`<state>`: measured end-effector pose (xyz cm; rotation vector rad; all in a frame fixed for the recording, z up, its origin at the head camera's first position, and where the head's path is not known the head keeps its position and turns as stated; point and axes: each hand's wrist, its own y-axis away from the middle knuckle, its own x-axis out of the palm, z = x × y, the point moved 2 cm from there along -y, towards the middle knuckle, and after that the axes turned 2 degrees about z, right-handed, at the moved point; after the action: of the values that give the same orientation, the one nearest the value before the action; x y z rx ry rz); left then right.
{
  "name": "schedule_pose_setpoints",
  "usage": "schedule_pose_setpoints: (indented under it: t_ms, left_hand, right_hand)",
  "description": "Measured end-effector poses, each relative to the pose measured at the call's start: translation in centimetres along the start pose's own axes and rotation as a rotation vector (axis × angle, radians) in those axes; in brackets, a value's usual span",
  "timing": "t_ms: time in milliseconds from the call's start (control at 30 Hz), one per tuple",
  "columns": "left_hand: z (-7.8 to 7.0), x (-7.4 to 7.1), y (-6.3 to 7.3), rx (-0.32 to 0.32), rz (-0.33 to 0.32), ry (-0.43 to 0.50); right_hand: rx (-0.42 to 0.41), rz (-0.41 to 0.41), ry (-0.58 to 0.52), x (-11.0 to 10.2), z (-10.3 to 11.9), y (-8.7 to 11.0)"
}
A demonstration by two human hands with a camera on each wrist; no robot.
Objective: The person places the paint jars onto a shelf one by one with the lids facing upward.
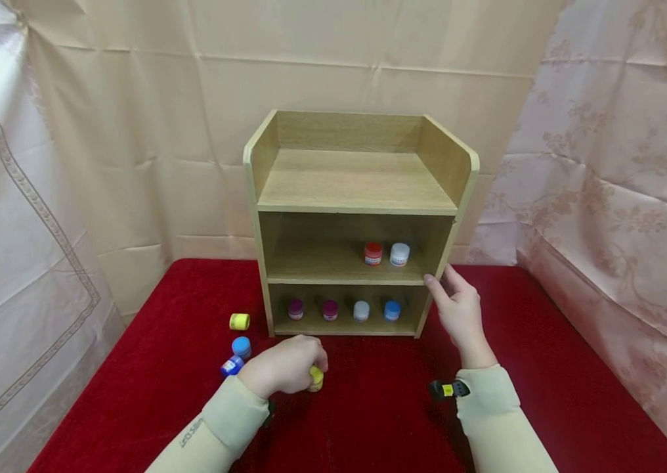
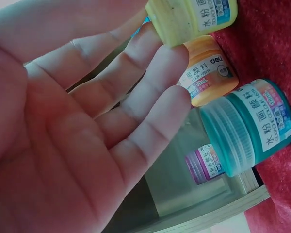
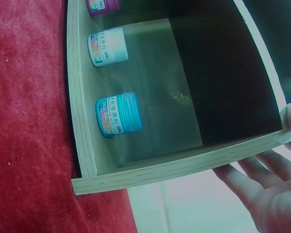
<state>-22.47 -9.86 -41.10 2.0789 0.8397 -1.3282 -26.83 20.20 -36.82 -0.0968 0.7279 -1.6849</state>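
In the head view my left hand (image 1: 289,364) is low over the red cloth in front of a wooden shelf (image 1: 357,180). It pinches a yellow paint jar (image 1: 316,379), also seen at the fingertips in the left wrist view. Close by there, an orange paint jar (image 2: 211,73) and a teal paint jar (image 2: 247,126) lie on the cloth. My right hand (image 1: 460,312) holds the shelf's right side panel, thumb at the front edge and fingers along the outside. In the right wrist view a blue paint jar (image 3: 119,115) stands inside near that panel.
Red (image 1: 373,254) and white (image 1: 400,254) jars stand in the middle compartment. Below are two purple jars (image 1: 330,310), a white jar (image 1: 361,311) and a blue one. Left of the shelf lie another yellow jar (image 1: 239,321), a light blue jar (image 1: 241,347) and a dark blue jar (image 1: 231,366).
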Motion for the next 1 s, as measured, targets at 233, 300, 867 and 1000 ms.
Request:
schedule_pose_setpoints:
  t_ms: [233,300,867,1000]
  left_hand:
    - [0.0,-0.5,0.3,-0.006,-0.074,0.000]
    - [-0.2,-0.7,0.4,-0.036,-0.114,-0.005]
    - [-1.4,-0.3,0.4,-0.150,-0.160,-0.044]
    - [-1.6,-0.1,0.4,-0.151,-0.136,-0.068]
  right_hand:
    - [0.002,0.007,0.007,-0.1,0.0,0.0]
    - [0.001,0.007,0.008,-0.1,0.1,0.0]
    - [0.028,0.026,0.000,-0.3,0.2,0.1]
    - [0.033,0.032,0.004,-0.3,0.2,0.1]
